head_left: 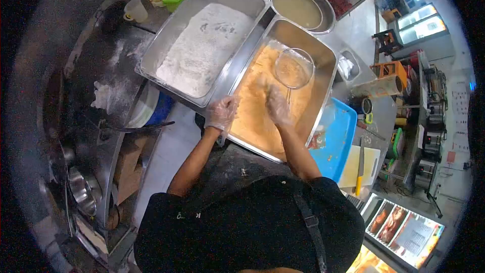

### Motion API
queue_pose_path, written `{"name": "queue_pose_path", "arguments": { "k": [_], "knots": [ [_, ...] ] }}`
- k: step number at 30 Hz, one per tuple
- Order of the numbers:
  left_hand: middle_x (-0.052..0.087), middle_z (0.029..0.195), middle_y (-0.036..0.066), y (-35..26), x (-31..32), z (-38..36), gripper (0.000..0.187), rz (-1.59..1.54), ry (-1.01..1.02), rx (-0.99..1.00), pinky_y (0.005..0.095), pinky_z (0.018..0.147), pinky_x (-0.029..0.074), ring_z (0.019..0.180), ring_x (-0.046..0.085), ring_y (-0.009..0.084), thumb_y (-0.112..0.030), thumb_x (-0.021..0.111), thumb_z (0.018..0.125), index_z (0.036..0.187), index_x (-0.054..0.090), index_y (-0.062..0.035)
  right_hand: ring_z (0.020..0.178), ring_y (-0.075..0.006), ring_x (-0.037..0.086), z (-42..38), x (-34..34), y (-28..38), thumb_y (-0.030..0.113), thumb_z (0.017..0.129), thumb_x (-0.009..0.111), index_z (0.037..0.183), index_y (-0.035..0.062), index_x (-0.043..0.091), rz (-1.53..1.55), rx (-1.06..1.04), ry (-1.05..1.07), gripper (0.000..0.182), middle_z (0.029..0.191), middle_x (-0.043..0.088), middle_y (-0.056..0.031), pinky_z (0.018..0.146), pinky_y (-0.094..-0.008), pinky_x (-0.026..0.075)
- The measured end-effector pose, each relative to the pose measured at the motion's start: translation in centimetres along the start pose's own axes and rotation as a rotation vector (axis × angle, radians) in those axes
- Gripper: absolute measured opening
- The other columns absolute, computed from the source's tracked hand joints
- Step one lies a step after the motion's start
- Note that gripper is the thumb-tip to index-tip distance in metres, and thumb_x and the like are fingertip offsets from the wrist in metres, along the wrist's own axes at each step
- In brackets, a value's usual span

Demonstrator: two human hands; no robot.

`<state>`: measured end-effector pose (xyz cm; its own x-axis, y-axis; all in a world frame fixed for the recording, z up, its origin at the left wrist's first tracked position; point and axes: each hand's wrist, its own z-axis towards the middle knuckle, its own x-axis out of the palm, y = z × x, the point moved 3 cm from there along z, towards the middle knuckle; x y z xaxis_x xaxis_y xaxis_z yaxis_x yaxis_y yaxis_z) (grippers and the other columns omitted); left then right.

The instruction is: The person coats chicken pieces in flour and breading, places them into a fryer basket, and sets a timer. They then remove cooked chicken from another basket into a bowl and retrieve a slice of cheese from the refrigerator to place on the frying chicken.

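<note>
Orange breading (257, 111) fills the steel tray (328, 71), where the gloved right hand (278, 105) grips a wire sieve (293, 69) and the left hand (221, 113) clasps the rim, so brisk shaking could scatter crumbs overboard.

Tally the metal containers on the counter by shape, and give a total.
Rectangular steel trays: 2, the steel tray of white flour and the steel tray of orange crumbs.
Round steel bowls: 1, the round steel bowl of pale liquid.
Total: 3.
</note>
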<state>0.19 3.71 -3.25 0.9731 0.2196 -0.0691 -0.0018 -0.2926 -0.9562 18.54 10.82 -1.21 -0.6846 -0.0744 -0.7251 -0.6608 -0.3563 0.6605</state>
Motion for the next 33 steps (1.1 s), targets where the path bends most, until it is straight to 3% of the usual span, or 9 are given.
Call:
{"name": "queue_pose_path", "arguments": {
  "k": [5, 7, 12, 17, 20, 23, 26, 29, 33],
  "knots": [
    [0.058, 0.070, 0.001, 4.2, -1.1, 0.1, 0.018, 0.296, -0.021, 0.102, 0.0213, 0.050, 0.048, 0.058, 0.055, 0.0067, -0.022, 0.060, 0.082, 0.088, 0.062, -0.0044, 0.073, -0.0333, 0.055, 0.1, -0.3, -0.1, 0.011, 0.085, 0.043, 0.103, 0.0033, 0.049, -0.171, -0.117, -0.191, 0.020, 0.075, 0.055, -0.0188, 0.062, -0.0382, 0.044],
    [0.058, 0.072, 0.001, 1.0, -0.7, 0.2, 0.020, 0.045, 0.025, 0.003, 0.0212, 0.051, 0.048, 0.059, 0.055, 0.0074, -0.022, 0.060, 0.082, 0.091, 0.061, -0.0048, 0.072, -0.0337, 0.055, 0.9, -1.0, -0.5, 0.013, 0.086, 0.044, 0.101, 0.0052, 0.050, 0.257, 0.412, -0.065, 0.018, 0.070, 0.055, -0.0190, 0.060, -0.0406, 0.043],
    [0.056, 0.067, 0.001, 1.4, -0.7, 0.8, 0.016, 0.249, -0.015, 0.121, 0.0227, 0.050, 0.049, 0.053, 0.052, 0.0076, -0.016, 0.054, 0.085, 0.089, 0.061, -0.0016, 0.062, -0.0368, 0.055, 0.7, 0.8, -2.4, 0.020, 0.086, 0.047, 0.095, 0.0069, 0.053, -0.173, -0.150, -0.056, 0.017, 0.069, 0.056, -0.0188, 0.054, -0.0419, 0.045],
    [0.058, 0.060, 0.004, 0.1, -0.7, 0.3, 0.021, 0.119, 0.005, 0.110, 0.0275, 0.051, 0.046, 0.054, 0.057, 0.0104, -0.028, 0.057, 0.082, 0.085, 0.064, -0.0084, 0.073, -0.0289, 0.058, 0.4, -3.1, 0.4, 0.023, 0.085, 0.049, 0.097, 0.0074, 0.052, 0.551, 0.515, 0.254, 0.020, 0.083, 0.059, -0.0160, 0.062, -0.0378, 0.047],
    [0.059, 0.062, 0.003, 2.2, -0.6, -0.4, 0.020, 0.051, -0.012, 0.099, 0.0262, 0.052, 0.046, 0.055, 0.056, 0.0092, -0.026, 0.056, 0.082, 0.085, 0.064, -0.0075, 0.065, -0.0277, 0.060, -2.1, -2.5, -10.0, 0.027, 0.085, 0.049, 0.090, 0.0076, 0.054, -0.464, 0.175, -0.031, 0.021, 0.078, 0.060, -0.0144, 0.049, -0.0370, 0.048],
    [0.059, 0.062, 0.001, 1.5, -1.0, -0.2, 0.020, 0.057, -0.011, 0.141, 0.0241, 0.052, 0.046, 0.055, 0.053, 0.0059, -0.023, 0.056, 0.083, 0.085, 0.063, -0.0044, 0.073, -0.0327, 0.059, -0.9, -3.3, -16.6, 0.027, 0.083, 0.051, 0.086, 0.0072, 0.056, -0.548, 0.486, 0.202, 0.021, 0.077, 0.060, -0.0156, 0.058, -0.0441, 0.048],
    [0.057, 0.066, -0.001, 1.9, -0.3, 0.2, 0.018, -0.144, 0.033, 0.105, 0.0210, 0.051, 0.045, 0.056, 0.051, 0.0054, -0.019, 0.054, 0.085, 0.093, 0.062, -0.0046, 0.062, -0.0280, 0.058, -2.3, -6.1, -11.1, 0.024, 0.080, 0.055, 0.088, 0.0038, 0.058, -0.045, -0.145, -0.149, 0.022, 0.076, 0.060, -0.0129, 0.052, -0.0385, 0.046],
    [0.056, 0.068, -0.001, 0.5, -0.3, -0.2, 0.019, -0.104, 0.012, 0.059, 0.0192, 0.051, 0.045, 0.055, 0.050, 0.0054, -0.017, 0.054, 0.085, 0.097, 0.061, -0.0046, 0.062, -0.0297, 0.056, -1.2, -5.5, -11.9, 0.022, 0.080, 0.054, 0.094, 0.0031, 0.058, 0.537, 0.379, 0.205, 0.024, 0.074, 0.058, -0.0132, 0.054, -0.0375, 0.045],
    [0.056, 0.065, 0.001, -0.2, -0.4, -0.5, 0.020, -0.009, -0.050, 0.088, 0.0213, 0.051, 0.045, 0.057, 0.051, 0.0067, -0.017, 0.055, 0.083, 0.097, 0.060, -0.0021, 0.053, -0.0159, 0.055, -0.9, -8.0, -18.9, 0.028, 0.083, 0.054, 0.089, 0.0061, 0.059, -0.824, 0.087, -0.078, 0.023, 0.072, 0.059, -0.0064, 0.046, -0.0310, 0.043]
  ]
}}
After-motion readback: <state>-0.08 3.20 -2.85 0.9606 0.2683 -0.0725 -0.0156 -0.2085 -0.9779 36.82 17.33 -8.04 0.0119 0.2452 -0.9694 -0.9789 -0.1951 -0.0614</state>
